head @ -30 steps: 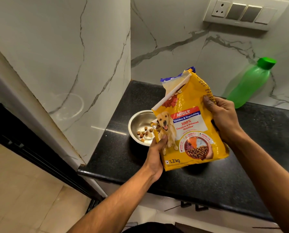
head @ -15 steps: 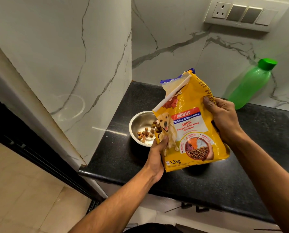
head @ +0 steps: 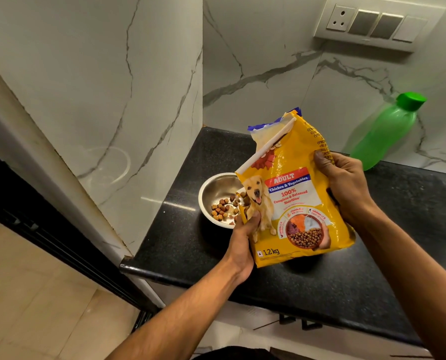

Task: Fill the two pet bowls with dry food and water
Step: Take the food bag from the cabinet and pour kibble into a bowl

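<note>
Two hands hold the bag (head: pixel 294 193) tilted over the bowl (head: pixel 218 196). The left hand (head: pixel 244 242) pinches the bag's lower left edge, thumb (head: pixel 253 219) pressed on the front over the printed dog, the fingers hidden behind. The right hand (head: pixel 346 185) wraps the bag's right side, thumb across the front and fingers curled round the back. The bag's opened corner hangs just past the left thumb, directly above the bowl, and kibble (head: pixel 223 209) is spilling from it.

The bowl sits on the tabletop (head: pixel 398 242), just beyond the left hand and partly hidden by the bag. Only a thin scatter of pieces covers its bottom, with bare steel showing between them, so I judge the food pour to be at an early stage. A green bottle (head: pixel 383 133), capped, leans against the wall beyond the right hand, well apart from the bowl; it looks untouched, so the water step appears still to come. Only one bowl is visible; where the second one stands cannot be told from here.
</note>
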